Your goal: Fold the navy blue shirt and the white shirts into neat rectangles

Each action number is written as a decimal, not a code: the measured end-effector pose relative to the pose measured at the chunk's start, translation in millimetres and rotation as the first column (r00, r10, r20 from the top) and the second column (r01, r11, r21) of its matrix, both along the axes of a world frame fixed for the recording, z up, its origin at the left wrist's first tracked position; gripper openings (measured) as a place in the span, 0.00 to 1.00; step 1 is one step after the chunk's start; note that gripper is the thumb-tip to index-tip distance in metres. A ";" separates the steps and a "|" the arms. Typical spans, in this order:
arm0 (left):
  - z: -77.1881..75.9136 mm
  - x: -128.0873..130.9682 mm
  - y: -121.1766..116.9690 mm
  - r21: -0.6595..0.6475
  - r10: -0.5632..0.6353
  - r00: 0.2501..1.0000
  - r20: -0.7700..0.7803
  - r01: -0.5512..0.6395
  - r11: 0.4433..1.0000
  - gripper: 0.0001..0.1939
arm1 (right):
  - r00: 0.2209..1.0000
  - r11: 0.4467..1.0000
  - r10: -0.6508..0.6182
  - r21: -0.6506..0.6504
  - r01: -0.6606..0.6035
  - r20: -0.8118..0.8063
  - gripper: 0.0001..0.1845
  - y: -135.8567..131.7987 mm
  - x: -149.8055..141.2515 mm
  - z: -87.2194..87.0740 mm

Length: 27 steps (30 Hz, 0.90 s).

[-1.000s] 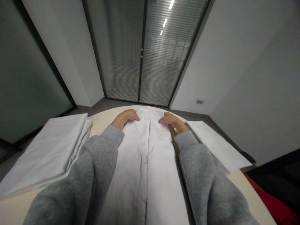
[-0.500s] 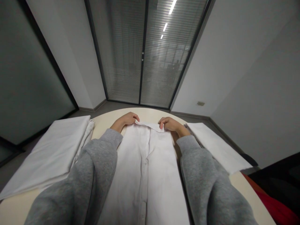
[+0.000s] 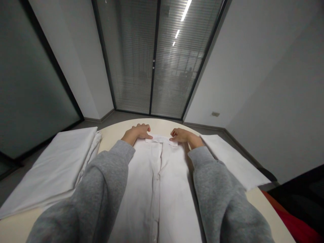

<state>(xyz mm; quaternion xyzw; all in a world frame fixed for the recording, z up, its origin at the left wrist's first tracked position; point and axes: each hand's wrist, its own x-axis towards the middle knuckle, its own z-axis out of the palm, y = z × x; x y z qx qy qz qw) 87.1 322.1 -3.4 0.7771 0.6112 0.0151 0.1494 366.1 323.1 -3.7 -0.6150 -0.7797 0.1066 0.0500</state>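
A white button-front shirt (image 3: 174, 182) lies lengthwise on the round cream table (image 3: 162, 122), its collar at the far end and its button placket running down the middle. My left hand (image 3: 138, 131) rests at the left end of the collar (image 3: 162, 139). Its thumb lies on the cloth, apart from the other fingers. At the collar's right end is my right hand (image 3: 182, 135), thumb touching the fabric and fingers loosely bent above it. Neither hand visibly pinches the cloth.
A stack of folded white cloth (image 3: 58, 165) sits on the table's left side. Another white cloth (image 3: 233, 162) lies at the right, reaching the table edge. Something red (image 3: 293, 216) shows beyond the lower right edge. Glass panels with blinds (image 3: 152, 67) stand behind.
The collar, raised and pinched between both hands before, now lies flatter. My left thumb and fingers have spread apart, and my right fingers have loosened. The view has tilted slightly.
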 end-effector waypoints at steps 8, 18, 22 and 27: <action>1.7 0.3 5.1 0.016 -0.032 0.998 -0.050 0.032 0.999 0.20 | 0.996 0.997 0.023 -0.081 -0.015 0.091 0.18 3.0 -1.8 7.0; 10.7 11.8 -13.0 0.253 -0.058 0.998 -0.041 0.066 0.965 0.10 | 0.982 0.984 -0.064 0.175 0.032 0.180 0.16 -25.8 -10.6 8.4; 23.3 12.0 -26.7 0.366 -0.083 0.996 -0.041 0.093 0.926 0.15 | 0.978 0.938 -0.032 0.345 -0.042 0.206 0.23 -50.7 -15.4 18.7; 41.4 1.0 -60.8 0.438 -0.175 0.982 -0.077 0.191 0.878 0.11 | 0.957 0.869 0.067 0.455 -0.195 0.282 0.16 -92.8 -17.5 32.4</action>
